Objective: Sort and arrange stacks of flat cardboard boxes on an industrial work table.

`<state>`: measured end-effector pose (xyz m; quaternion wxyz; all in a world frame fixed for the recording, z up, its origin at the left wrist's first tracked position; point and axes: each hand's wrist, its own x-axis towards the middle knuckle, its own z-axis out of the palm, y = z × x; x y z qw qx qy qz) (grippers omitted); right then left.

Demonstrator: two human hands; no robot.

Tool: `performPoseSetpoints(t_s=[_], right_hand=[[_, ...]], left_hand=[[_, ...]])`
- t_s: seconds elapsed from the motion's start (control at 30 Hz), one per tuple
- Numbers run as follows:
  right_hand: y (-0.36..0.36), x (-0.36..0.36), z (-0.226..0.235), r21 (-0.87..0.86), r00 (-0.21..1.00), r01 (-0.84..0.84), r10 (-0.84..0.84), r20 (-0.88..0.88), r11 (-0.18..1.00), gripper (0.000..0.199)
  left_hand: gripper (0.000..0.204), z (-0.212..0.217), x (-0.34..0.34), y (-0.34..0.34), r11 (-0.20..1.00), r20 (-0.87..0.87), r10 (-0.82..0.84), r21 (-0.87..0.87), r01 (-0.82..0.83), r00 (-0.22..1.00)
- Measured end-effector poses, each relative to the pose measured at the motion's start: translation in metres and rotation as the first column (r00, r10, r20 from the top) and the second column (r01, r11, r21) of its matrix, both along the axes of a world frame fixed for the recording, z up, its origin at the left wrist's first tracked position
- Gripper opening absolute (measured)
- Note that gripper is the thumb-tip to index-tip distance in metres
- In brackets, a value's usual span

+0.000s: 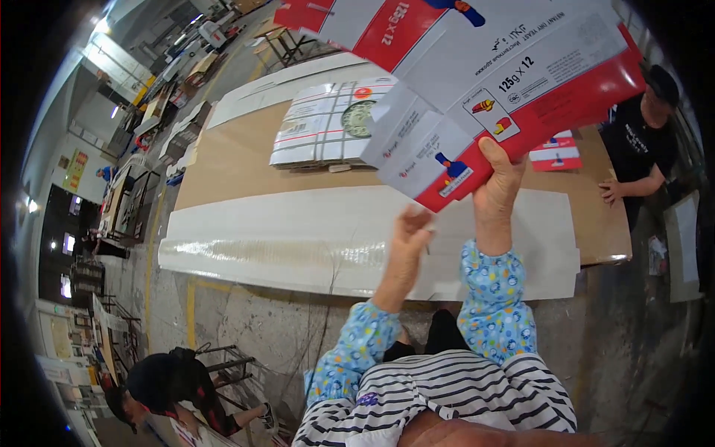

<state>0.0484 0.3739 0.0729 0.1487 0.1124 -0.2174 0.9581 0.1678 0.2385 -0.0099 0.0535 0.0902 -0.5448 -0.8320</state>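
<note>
Raised high at the upper right is a flat printed carton blank (570,82) in white and red with small blue pictures. My right hand (497,186) grips its lower edge, thumb lying over the printed face and fingers hidden behind. Just below the blank's lower left corner is my left hand (404,249), slightly blurred, its fingers half curled with the thumb apart. It appears to hold nothing; whether a fingertip touches the corner I cannot tell. Beneath both hands lies a long white sheet (298,231) on the brown board-covered table (231,167).
A strapped stack of printed cartons (316,127) sits on the table's far side. More red-and-white blanks (557,158) lie at the right, near a person in black (640,141) whose hand rests on the table edge. Another person (179,384) bends over at lower left.
</note>
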Motion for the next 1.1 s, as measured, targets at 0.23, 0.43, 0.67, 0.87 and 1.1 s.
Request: performPoseSetpoints(t_s=[0.23, 0.43, 0.67, 0.87, 1.1], right_hand=[[-0.089, 0.233, 0.123, -0.17, 0.984, -0.08, 0.105, 0.141, 0.982, 0.054], [-0.15, 0.319, 0.133, -0.171, 0.961, -0.263, 0.273, 0.039, 0.95, 0.051], [-0.203, 0.373, 0.134, -0.222, 0.953, -0.284, 0.3, 0.04, 0.933, 0.047], [-0.211, 0.369, 0.14, -0.188, 0.975, -0.207, 0.219, 0.047, 0.96, 0.049], [-0.116, 0.317, 0.016, 0.222, 0.785, -0.613, 0.616, 0.065, 0.758, 0.067]], left_hand=[[0.064, 0.15, 0.14, -0.009, 0.815, -0.24, 0.134, 0.578, 0.03, 0.961], [0.049, 0.201, 0.212, -0.075, 0.758, -0.302, 0.289, 0.651, -0.025, 0.908], [0.052, 0.202, 0.261, -0.125, 0.811, -0.334, 0.34, 0.578, -0.094, 0.879], [0.054, 0.209, 0.248, -0.129, 0.765, -0.346, 0.251, 0.643, 0.034, 0.904], [0.05, 0.205, 0.218, -0.111, 0.745, -0.306, 0.383, 0.66, -0.095, 0.871]])
